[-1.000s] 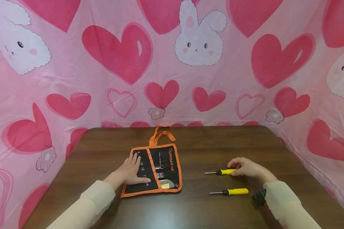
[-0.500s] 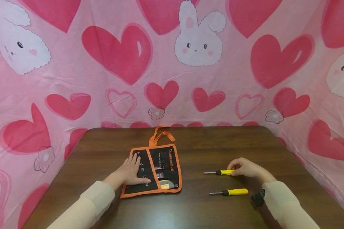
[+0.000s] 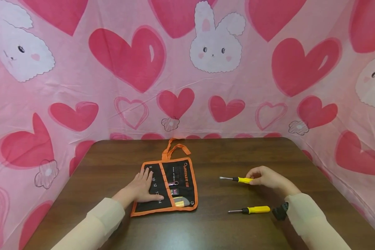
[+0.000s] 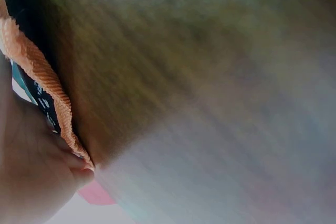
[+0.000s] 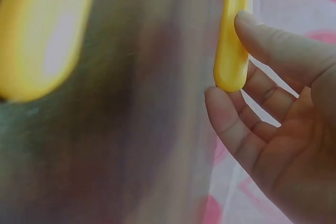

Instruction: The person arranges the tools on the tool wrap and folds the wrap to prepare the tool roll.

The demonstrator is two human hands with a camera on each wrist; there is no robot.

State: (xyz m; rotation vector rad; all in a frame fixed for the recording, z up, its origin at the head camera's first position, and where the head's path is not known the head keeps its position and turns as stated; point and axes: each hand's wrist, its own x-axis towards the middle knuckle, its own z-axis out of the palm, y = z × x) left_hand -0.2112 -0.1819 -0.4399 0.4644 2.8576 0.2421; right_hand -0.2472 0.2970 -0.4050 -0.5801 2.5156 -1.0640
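Note:
My left hand [image 3: 144,187] lies flat with spread fingers on the left half of a black tool pouch [image 3: 187,173] edged in orange. In the left wrist view the pouch's orange edging [image 4: 44,74] runs beside that hand. My right hand [image 3: 265,178] pinches the yellow handle of a screwdriver [image 3: 244,180] between thumb and fingers, its shaft pointing left. The right wrist view shows the thumb on the handle [image 5: 231,51] and fingers behind it. A second yellow screwdriver [image 3: 258,209] lies on the table nearer to me, its shaft also leftward.
A yellow and grey utility knife [image 3: 182,201] and small items sit in the pouch's pockets. Orange tie straps [image 3: 175,148] trail from its far edge. The brown wooden table [image 3: 206,232] is backed by a pink curtain [image 3: 175,80] with hearts and rabbits.
My right hand has moved slightly away from me and left, taking the far screwdriver with it. My left hand, the pouch and the near screwdriver keep their places.

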